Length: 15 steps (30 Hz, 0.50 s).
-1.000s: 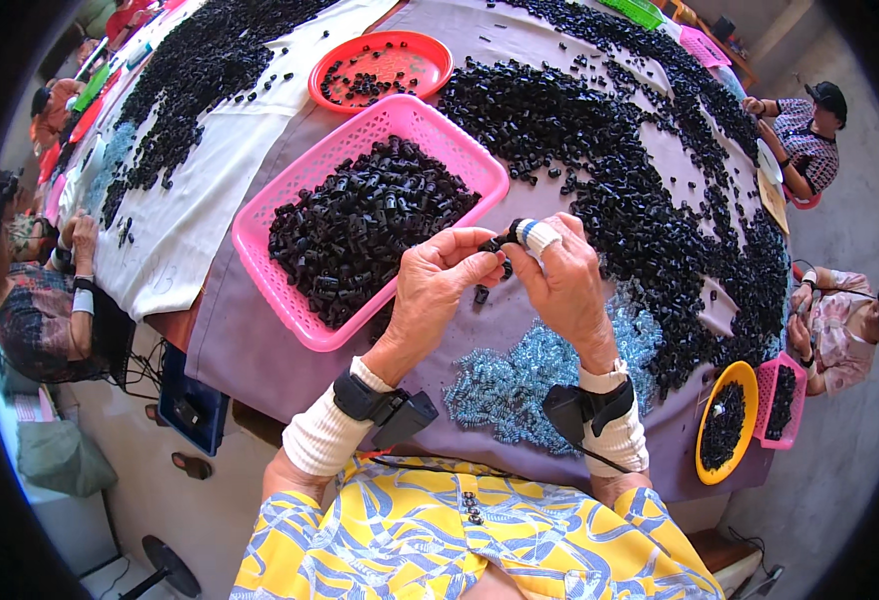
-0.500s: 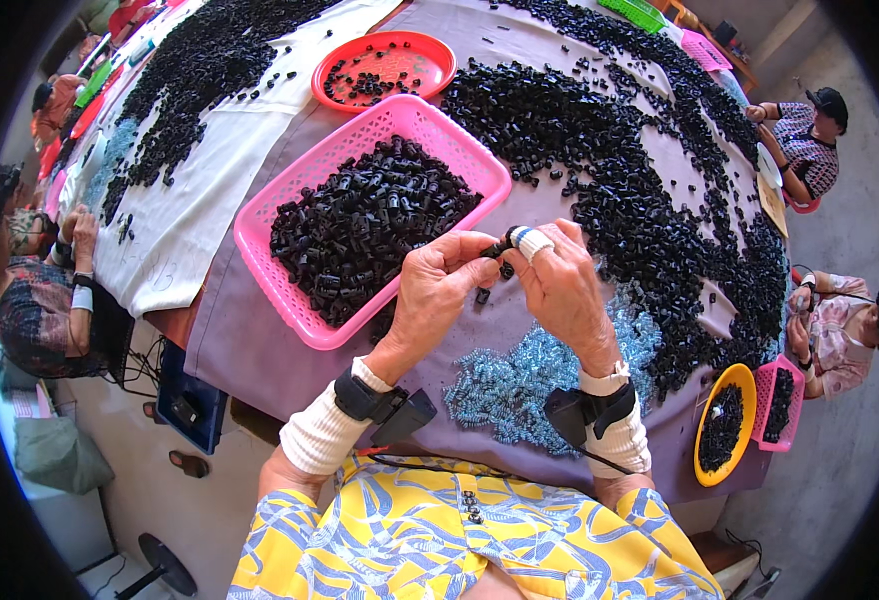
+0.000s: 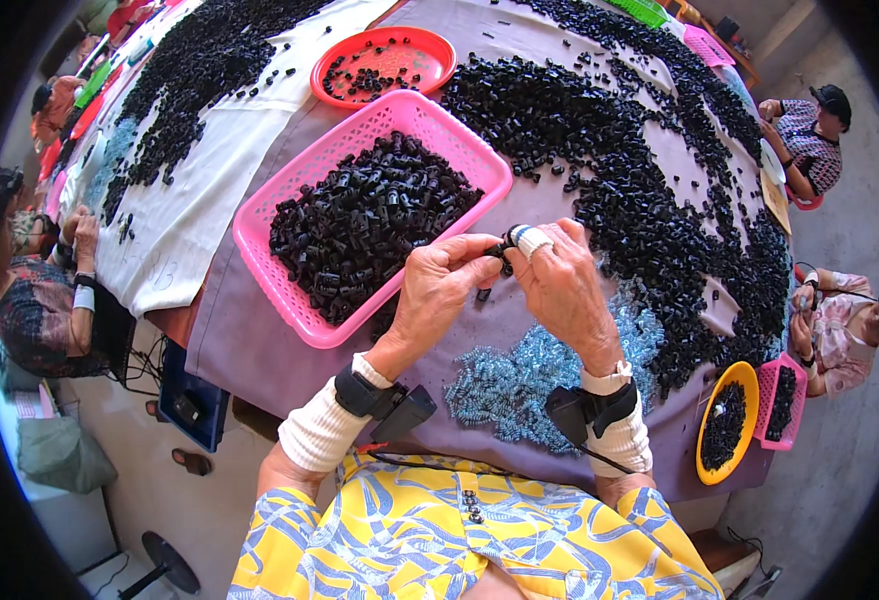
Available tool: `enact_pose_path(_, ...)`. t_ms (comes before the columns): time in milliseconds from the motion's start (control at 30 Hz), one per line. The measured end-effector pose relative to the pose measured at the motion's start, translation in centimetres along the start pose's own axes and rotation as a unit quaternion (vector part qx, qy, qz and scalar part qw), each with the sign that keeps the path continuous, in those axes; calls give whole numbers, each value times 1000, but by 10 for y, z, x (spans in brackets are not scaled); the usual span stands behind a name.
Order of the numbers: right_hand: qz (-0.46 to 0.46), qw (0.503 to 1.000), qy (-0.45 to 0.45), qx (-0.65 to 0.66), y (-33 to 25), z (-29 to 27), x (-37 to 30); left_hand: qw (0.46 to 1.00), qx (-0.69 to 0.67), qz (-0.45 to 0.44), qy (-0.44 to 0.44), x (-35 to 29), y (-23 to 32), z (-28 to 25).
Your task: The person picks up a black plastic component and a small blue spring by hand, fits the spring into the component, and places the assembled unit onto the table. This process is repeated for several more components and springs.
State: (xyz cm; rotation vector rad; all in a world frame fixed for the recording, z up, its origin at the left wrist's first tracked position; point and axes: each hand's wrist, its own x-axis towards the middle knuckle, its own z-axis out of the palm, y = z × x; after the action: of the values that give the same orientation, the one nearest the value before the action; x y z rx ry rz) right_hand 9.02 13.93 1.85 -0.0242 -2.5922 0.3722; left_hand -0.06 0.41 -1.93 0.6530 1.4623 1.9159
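My left hand point(image 3: 438, 292) and my right hand point(image 3: 567, 288) meet over the near side of the table, fingertips pinched together. Between them is a small black plastic piece point(image 3: 501, 262), mostly hidden by the fingers. A white finger sleeve with a blue stripe point(image 3: 531, 241) covers one finger of my right hand. Beside my left hand stands a pink basket point(image 3: 272, 285) heaped with small black plastic pieces point(image 3: 370, 225). Another black piece point(image 3: 482, 296) shows just below the fingertips. Under my right wrist spreads a pile of shiny light-blue, spring-like pieces point(image 3: 515, 385).
Loose black pieces point(image 3: 660, 220) cover much of the table to the right and beyond. A red tray point(image 3: 400, 65) sits behind the basket. A yellow tray point(image 3: 739, 455) and a small pink basket point(image 3: 791, 400) stand at the right edge. Other people sit on both sides.
Both hands keep the same pinch on the small black plastic piece, with only slight finger movement. The surroundings have barely shifted.
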Motion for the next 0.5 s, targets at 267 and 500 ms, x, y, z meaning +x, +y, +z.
enact_pose_path(267, -8, 1000, -19, 0, 1, -5, 0, 1000, 10, 0, 4, -1, -1, 0)
enact_pose_path(500, 25, 999, -11, 40, 1, -3, -1, 1000, 17, 9, -3, -1, 1, 1)
